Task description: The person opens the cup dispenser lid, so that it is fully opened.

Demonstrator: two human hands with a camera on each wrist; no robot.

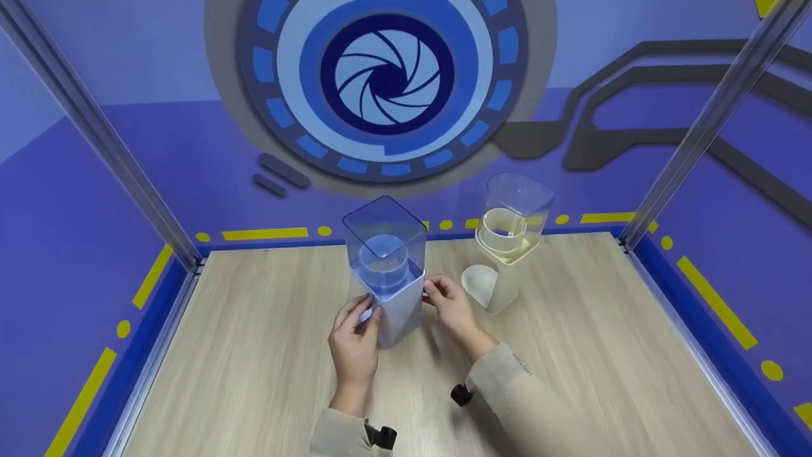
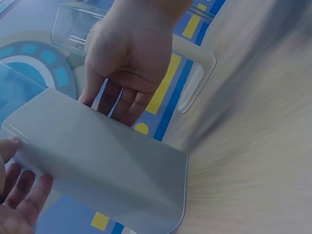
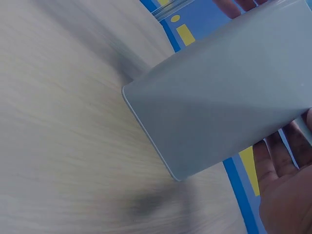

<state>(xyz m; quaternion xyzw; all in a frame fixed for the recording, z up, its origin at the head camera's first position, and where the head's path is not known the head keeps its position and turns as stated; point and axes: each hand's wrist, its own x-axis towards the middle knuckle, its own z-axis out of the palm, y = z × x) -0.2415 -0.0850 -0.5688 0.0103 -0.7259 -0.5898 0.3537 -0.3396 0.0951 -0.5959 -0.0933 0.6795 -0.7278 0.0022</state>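
Observation:
A tall container point(image 1: 388, 279) with a pale blue-grey base point(image 2: 97, 165) and a clear square top stands upright on the wooden table point(image 1: 254, 355); a clear round cup sits inside the top. My left hand point(image 1: 365, 314) grips the base's left side, thumb in front and fingers behind. My right hand point(image 1: 434, 291) holds the right side of the base, its fingers point(image 2: 122, 100) curled round the far face. In the right wrist view the base point(image 3: 224, 92) fills the frame, with my right palm point(image 3: 287, 195) beside it.
A second container point(image 1: 507, 254), cream with a clear top and a round scoop at its front, stands just right of and behind the first. Metal posts point(image 1: 95, 133) and blue walls close in the table on three sides.

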